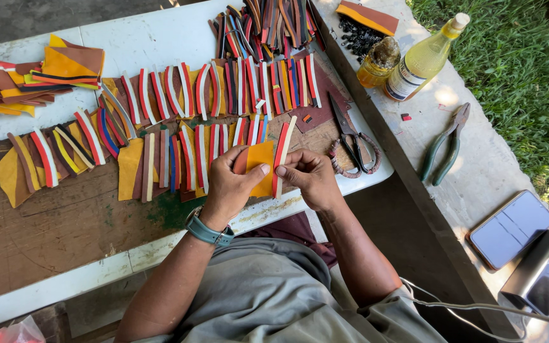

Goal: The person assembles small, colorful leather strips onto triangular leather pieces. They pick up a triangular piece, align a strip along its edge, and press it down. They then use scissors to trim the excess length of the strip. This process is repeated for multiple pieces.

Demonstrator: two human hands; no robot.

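Observation:
My left hand [229, 184] grips an orange and brown leather piece [259, 159] near the front edge of the worktable [65, 222]. My right hand [309, 176] pinches a narrow red and cream strip [281, 152] and holds it against the right edge of that piece. A teal watch sits on my left wrist. Rows of similar strips and pieces in red, white, yellow, blue and brown [179, 127] lie spread over the table just beyond both hands.
Scissors [351, 136] with wrapped handles lie right of my hands. On the concrete ledge [478, 184] are green-handled pliers [445, 146], two bottles of yellow liquid [424, 58], a phone [511, 228] and small black bits. Grass borders the far right.

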